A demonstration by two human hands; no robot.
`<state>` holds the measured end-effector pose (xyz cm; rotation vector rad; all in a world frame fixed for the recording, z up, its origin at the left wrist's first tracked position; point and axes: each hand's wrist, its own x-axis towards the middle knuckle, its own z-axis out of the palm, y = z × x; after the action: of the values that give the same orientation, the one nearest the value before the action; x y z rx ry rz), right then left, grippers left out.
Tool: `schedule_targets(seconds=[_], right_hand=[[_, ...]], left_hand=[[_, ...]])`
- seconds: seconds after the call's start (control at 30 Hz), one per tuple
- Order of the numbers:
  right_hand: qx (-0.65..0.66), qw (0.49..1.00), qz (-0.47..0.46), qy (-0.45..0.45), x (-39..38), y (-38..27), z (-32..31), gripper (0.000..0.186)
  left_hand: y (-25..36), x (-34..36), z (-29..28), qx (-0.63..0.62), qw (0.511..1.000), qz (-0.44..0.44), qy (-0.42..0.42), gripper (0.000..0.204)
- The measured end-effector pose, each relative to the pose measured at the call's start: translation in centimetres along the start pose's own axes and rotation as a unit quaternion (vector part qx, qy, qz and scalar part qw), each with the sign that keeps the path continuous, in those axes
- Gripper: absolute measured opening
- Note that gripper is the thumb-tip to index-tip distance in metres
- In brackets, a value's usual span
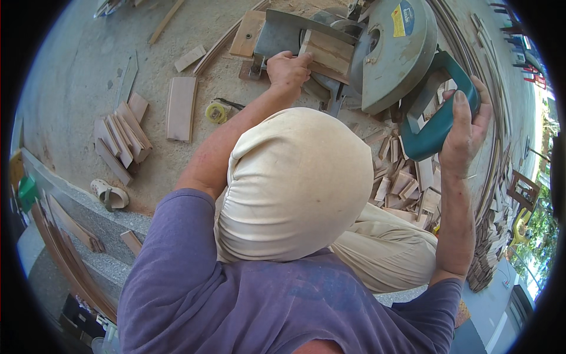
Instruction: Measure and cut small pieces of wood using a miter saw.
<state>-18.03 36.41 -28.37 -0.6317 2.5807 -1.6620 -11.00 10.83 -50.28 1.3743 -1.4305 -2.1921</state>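
A chop saw with a grey blade guard [389, 65] and a teal handle [433, 138] stands on the floor ahead of my knee. My right hand [466, 127] is wrapped round that handle, thumb along its side. On the saw's base lies a short wooden board [327, 53], next to the grey metal fence [280, 35]. My left hand [289, 74] grips the board's left end with curled fingers, left of the guard. The blade is hidden by the guard. Another wooden block [247, 32] sits at the fence's left end.
Left on the floor are a stack of cut boards [121, 135], a single flat board [181, 109] and a yellow tape measure [217, 112]. A heap of offcuts [407, 186] lies below the saw handle. Long thin strips [486, 65] run along the right. A clog [110, 194] rests by the step.
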Motion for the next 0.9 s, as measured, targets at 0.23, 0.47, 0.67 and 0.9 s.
schedule_targets(seconds=[0.23, 0.47, 0.67, 0.9], right_hand=[[-0.004, 1.0, -0.008, 0.016, -1.1, 0.6, 0.6, 0.044], [0.007, 1.0, -0.022, 0.009, -1.4, 1.0, 0.7, 0.044], [0.002, 1.0, -0.021, 0.018, -1.5, 1.0, 0.9, 0.044], [0.014, 1.0, 0.0, 0.017, -1.5, 0.7, 0.9, 0.044]], left_hand=[[-0.2, 0.0, 0.0, -0.007, 1.0, 0.004, -0.002, 0.043], [0.0, 0.1, -0.1, -0.009, 1.0, -0.007, -0.008, 0.048], [0.0, 0.1, 0.1, -0.012, 1.0, -0.009, 0.01, 0.061], [0.1, 0.1, -0.1, 0.003, 1.0, -0.007, -0.003, 0.061]])
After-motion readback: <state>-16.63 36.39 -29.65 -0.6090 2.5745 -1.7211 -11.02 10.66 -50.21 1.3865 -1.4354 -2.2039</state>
